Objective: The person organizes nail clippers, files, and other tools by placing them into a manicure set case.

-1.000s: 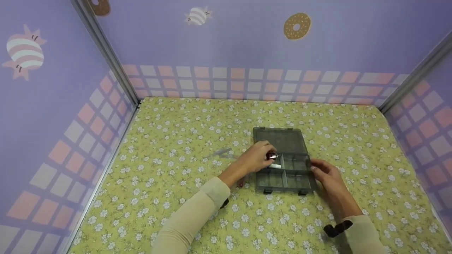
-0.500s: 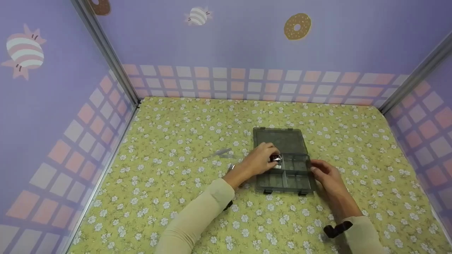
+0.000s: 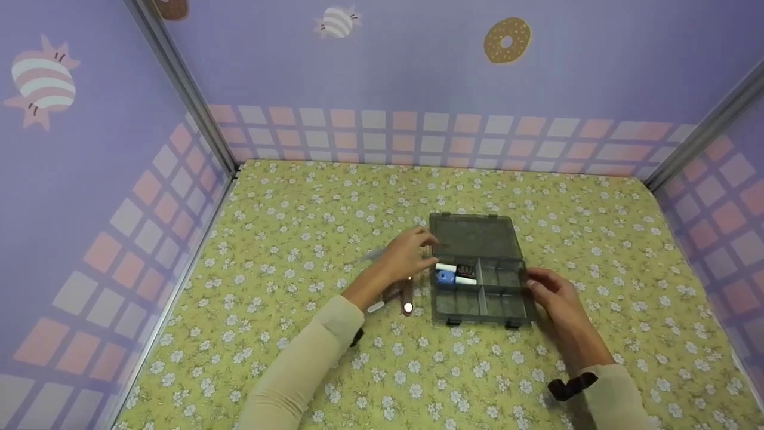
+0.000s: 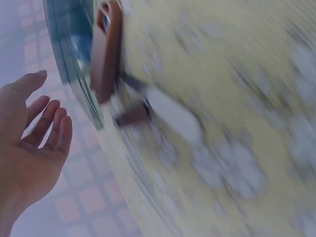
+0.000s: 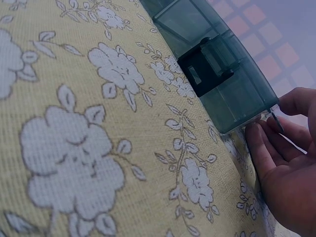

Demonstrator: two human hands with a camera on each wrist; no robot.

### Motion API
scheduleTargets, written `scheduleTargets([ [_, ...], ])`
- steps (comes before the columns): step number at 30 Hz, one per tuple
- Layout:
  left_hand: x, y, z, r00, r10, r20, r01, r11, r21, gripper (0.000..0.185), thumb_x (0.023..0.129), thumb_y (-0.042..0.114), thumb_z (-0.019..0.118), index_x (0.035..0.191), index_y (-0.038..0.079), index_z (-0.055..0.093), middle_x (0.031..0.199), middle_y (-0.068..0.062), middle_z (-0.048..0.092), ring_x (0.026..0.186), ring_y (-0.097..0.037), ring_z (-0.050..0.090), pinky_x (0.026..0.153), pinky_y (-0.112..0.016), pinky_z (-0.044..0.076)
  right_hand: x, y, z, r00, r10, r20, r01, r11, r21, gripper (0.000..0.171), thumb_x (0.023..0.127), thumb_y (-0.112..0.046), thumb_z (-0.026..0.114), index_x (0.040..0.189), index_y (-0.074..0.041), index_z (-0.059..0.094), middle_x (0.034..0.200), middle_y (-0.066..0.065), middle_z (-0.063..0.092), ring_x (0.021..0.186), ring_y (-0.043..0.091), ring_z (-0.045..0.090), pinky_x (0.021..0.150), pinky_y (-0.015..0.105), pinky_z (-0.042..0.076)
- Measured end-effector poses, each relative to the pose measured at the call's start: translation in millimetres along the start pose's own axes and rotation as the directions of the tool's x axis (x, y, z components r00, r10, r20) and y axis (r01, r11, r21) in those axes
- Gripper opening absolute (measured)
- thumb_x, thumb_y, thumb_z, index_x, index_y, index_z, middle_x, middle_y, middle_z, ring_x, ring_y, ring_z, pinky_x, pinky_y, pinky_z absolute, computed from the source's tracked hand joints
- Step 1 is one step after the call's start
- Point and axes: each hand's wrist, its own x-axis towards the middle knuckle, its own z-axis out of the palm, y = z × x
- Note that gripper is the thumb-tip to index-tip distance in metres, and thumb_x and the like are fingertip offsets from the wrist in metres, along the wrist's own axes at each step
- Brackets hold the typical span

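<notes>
1. The left hand (image 3: 406, 257) hovers just left of the smoky see-through plastic compartment box (image 3: 481, 321). Its grip is loose, with the fingers spread and nothing in them. The left wrist view shows the same bare palm (image 4: 29, 148).
2. The right hand (image 3: 552, 295) has its grip on the box's right front corner, pinched between thumb and fingertips (image 5: 261, 143), close to a black latch (image 5: 205, 66). It looks like it's steadying the box.
3. The box sits mid-table with its lid (image 3: 474, 236) flopped open flat behind it. The back-left compartment holds a small blue block (image 3: 444, 277), a white cylinder (image 3: 446, 267), a dark reddish bit (image 3: 465, 271) and another white piece (image 3: 465, 280). The other compartments look bare.
4. My guess is this is a gap between pickups, with small items being sorted into the box.
5. A brown stick-like thing with a shiny end (image 3: 407, 298) lies on the yellow floral table (image 3: 298, 239) just below the left wrist. A clear thin piece (image 3: 376, 255) lies to the hand's left, and it's too faint to identify.
6. Getting either one would mean pulling the hand back and down for a fine pinch. The stick lies flat against the cloth, and the box wall is right beside it.
</notes>
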Motion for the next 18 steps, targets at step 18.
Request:
scheduleTargets([
  [18, -53.6, -35.0, -23.6, 0.995, -0.087, 0.038, 0.089, 0.995, -0.046, 0.03, 0.103, 0.018, 0.073, 0.127, 0.001, 0.07, 0.119, -0.01, 0.063, 0.112, -0.027, 0.064, 0.096, -0.041, 0.056, -3, -3, 0, 0.999, 0.043, 0.001, -0.043, 0.999, -0.01, 0.049, 0.113, -0.025, 0.056, 0.154, 0.0, 0.049, 0.154, 0.02, 0.05, 0.129, 0.02, 0.057, 0.097, 0.024, 0.054],
])
